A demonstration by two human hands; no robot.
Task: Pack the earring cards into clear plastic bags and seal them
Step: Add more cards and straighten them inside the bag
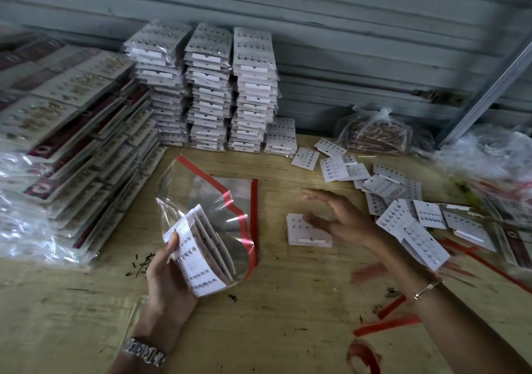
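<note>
Your left wrist, with its metal watch (144, 352), sits lowest in view, and above it your left hand (168, 275) grips a fanned bundle of earring cards (201, 255), thumb pressed on the front card. The far end of the bundle is inside the open mouth of a clear plastic bag (195, 189) edged with a red strip, which stands up off the wooden table (273, 301). Another clear bag (239, 186) lies flat just behind it.

Your right hand (339, 218) is blurred, fingers stretched out straight and holding nothing, over a small stack of cards (309, 234) lying on the table; you cannot tell whether it touches them. A thin bracelet (426, 288) circles that wrist.

To your right, loose cards (403, 200) lie scattered and overlapping. Red strips (385, 326) lie on the table near your right forearm. Against the back wall stand three tall columns of bagged cards (207, 85), and to your left are slanting rows of darker card packs (72, 128).
</note>
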